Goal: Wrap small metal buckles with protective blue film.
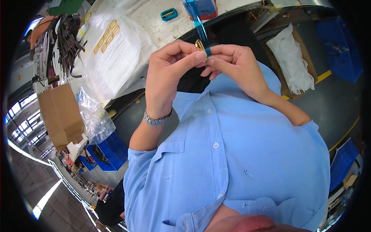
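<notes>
Above the near edge of the worktable (150, 17), my two hands meet at a small gold-coloured metal buckle (199, 45). My left hand (166, 65) pinches it between thumb and forefinger. A strip of shiny blue film (198, 25) runs down to the buckle from the table. My right hand (239, 65) is closed with its thumb and forefinger on the film's end beside the buckle; the fingers partly hide where film and metal meet. On the table lies a blue-edged oblong piece (169, 14), with a gold tone inside.
Several gold buckles (105, 36) lie in rows on white sheeting (127, 58). Dark straps (67, 42) hang at the left, above a cardboard box (62, 112) and a blue bin (112, 149). At right stands a carton holding a white bag (291, 58). A person (110, 207) is at lower left.
</notes>
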`<action>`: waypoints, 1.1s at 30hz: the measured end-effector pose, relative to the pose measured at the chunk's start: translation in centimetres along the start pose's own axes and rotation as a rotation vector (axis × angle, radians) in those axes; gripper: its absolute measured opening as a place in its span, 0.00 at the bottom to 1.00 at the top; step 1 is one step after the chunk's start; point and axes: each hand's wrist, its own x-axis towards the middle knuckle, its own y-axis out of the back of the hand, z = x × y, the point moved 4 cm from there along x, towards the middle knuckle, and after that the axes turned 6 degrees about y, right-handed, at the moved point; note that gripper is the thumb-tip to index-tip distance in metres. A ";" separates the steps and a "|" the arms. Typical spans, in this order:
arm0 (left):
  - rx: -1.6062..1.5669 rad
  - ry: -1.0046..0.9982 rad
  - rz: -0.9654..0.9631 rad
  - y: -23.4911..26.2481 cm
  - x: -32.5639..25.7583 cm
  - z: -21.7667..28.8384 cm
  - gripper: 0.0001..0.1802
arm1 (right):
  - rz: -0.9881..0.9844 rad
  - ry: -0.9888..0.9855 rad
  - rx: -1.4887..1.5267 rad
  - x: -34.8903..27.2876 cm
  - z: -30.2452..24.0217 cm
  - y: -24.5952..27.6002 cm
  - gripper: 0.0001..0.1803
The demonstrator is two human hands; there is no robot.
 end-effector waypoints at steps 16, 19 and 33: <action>-0.006 0.128 -0.069 0.8 2.2 -1.7 0.08 | 0.031 0.069 -0.022 0.3 0.5 0.1 0.15; -0.044 0.158 -0.053 0.8 2.3 -2.1 0.08 | 0.033 0.056 -0.028 0.5 0.6 0.3 0.17; 0.032 0.033 0.018 -0.2 2.7 -2.4 0.11 | 0.057 0.068 -0.061 0.8 1.2 1.0 0.17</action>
